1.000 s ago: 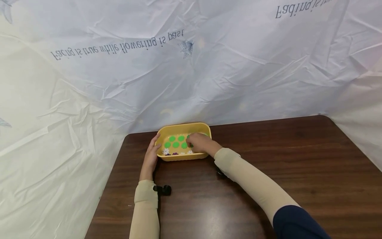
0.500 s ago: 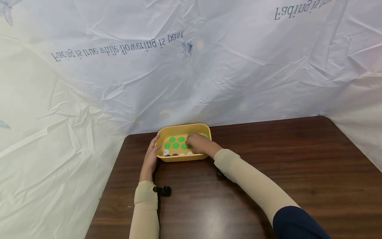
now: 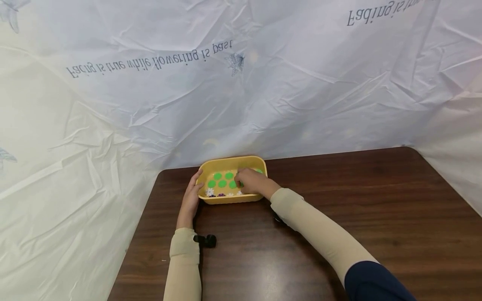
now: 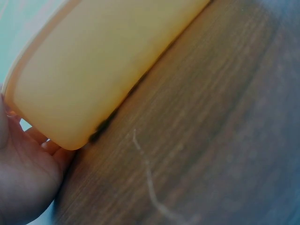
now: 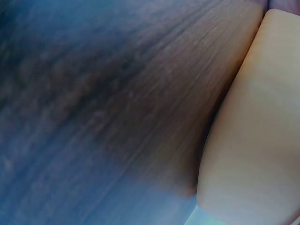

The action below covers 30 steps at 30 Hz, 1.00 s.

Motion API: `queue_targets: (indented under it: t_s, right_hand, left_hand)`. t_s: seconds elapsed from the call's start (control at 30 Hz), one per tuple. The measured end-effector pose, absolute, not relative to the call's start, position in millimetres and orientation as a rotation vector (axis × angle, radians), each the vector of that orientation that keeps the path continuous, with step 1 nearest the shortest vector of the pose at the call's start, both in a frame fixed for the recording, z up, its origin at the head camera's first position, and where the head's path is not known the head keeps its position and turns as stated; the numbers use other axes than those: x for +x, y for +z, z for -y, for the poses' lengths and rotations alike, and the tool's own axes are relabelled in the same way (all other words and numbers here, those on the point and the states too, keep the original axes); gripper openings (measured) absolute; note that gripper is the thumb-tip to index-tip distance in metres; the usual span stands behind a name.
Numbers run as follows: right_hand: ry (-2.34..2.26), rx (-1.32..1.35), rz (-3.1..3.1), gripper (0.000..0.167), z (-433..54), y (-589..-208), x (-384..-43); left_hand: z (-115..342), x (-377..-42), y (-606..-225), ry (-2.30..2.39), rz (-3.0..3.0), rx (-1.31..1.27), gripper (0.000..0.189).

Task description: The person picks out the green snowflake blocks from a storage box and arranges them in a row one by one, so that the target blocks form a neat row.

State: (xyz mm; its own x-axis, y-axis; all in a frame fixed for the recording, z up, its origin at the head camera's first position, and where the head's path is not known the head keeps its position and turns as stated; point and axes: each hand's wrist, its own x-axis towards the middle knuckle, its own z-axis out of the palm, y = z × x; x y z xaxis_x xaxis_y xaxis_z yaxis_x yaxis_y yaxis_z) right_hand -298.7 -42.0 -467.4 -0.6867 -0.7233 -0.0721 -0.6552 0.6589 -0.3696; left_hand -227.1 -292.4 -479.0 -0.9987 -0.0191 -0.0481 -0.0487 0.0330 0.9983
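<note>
A yellow tray (image 3: 229, 200) with rounded corners sits at the back edge of the table. Its left end is gripped by my left hand (image 3: 190, 198), thumb over the rim and the other fingers along the outside. In the left wrist view, that hand (image 4: 26, 173) wraps a corner of the tray wall. Several green discs (image 3: 222, 183) lie in rows on the tray floor, with white flower-shaped pieces (image 3: 209, 192) and purple ones (image 3: 221, 195) along the near side. My right hand (image 3: 253, 181) reaches in over the right part, fingers bent down at the discs; its fingertips are hidden.
The dark wooden table (image 3: 339, 200) extends to the right and toward me. A pale printed cloth (image 3: 241, 104) hangs right behind the tray and on both sides. In the right wrist view, only the tray's outer wall (image 5: 258, 122) and tabletop show clearly.
</note>
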Motion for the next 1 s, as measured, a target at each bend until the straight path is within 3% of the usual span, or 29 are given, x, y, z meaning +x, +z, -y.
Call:
queue_targets:
  t_s: [0.23,0.4,0.7,1.0]
  right_hand:
    - [-0.48,-1.11,-2.652,0.007,42.2,-468.0,-297.7]
    - [-0.482,-1.111,-2.644,0.016,42.6,-467.9,-297.1]
    - [-0.454,-1.159,-2.656,0.006,43.3,-466.6,-297.1]
    - [-0.497,-1.146,-2.652,0.008,42.8,-467.3,-296.0]
  left_hand:
    - [292.1,-226.4,-481.1,2.163,-2.258,-0.072,0.055]
    - [291.7,-226.1,-480.0,2.17,-2.243,-0.084,0.055]
    - [292.0,-226.7,-478.4,2.165,-2.24,-0.097,0.055]
    - [292.1,-224.2,-476.5,2.151,-2.247,-0.103,0.055]
